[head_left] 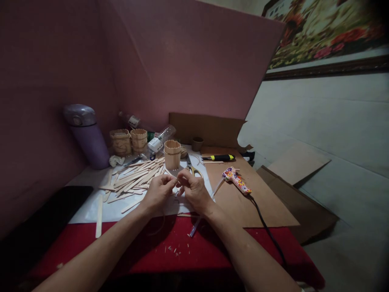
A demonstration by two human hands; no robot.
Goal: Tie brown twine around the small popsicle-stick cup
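My left hand [160, 190] and my right hand [193, 190] meet over the white paper [88, 207], fingertips nearly touching. Each is pinched on something thin, too small to make out. Just behind them stands a round cup made of wooden sticks [172, 156], upright. Loose flat wooden sticks [136, 178] lie in a pile left of my hands. Scissors with gold-coloured handles [196, 172] rest behind my right hand. A clear glue stick [195, 228] lies near my right wrist.
A patterned glue gun [236, 180] with a black cord and a yellow-black cutter [223, 157] lie on brown cardboard [258, 207]. Behind are two wooden cups [139, 140], plastic bottles [162, 138] and a small dark pot [197, 143]. A purple bottle [91, 140] stands left.
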